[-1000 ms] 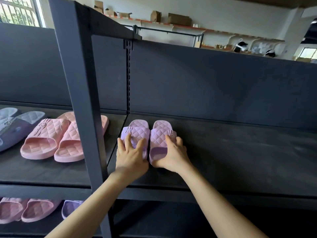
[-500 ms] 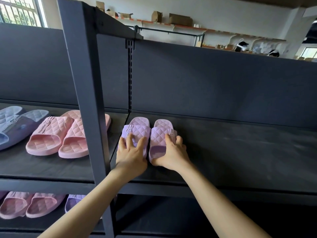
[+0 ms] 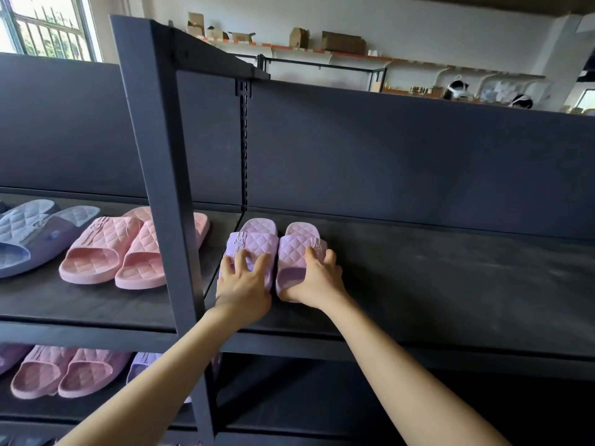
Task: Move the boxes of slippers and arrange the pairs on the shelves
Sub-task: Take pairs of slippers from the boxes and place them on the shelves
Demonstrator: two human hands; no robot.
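Lilac pair (image 3: 257, 228) sat on the shelf (image 3: 450, 284) just right of the upright post (image 3: 161, 188), toes pointing away from the person, the two slippers touching side by side. Left hand (image 3: 243, 289) lay over the strap of the post-side slipper (image 3: 251, 247), fingers splayed and pressing down. Its grip was wide, nothing pinched. Right hand (image 3: 317, 281) had its grip on the far-side slipper (image 3: 299, 252), thumb on the quilted strap and fingers round the edge away from the post.

Pink pair (image 3: 106, 249) sat left of the post and partly hidden behind it, blue pair (image 3: 29, 233) further left. Lower pink pair (image 3: 64, 371) sat on the shelf below, also left of the post.

Handling, as a judgement: moulded foam-type slides, probably light, with a bendy strap and a firmer sole, not fragile, likely to drag a little on the dark shelf. Best hold looked like across the strap or pinching the sole sides near the heel. Pressing on the strap alone could squash it instead of sliding the slipper. Placement looked nearly done, only squaring-up left.
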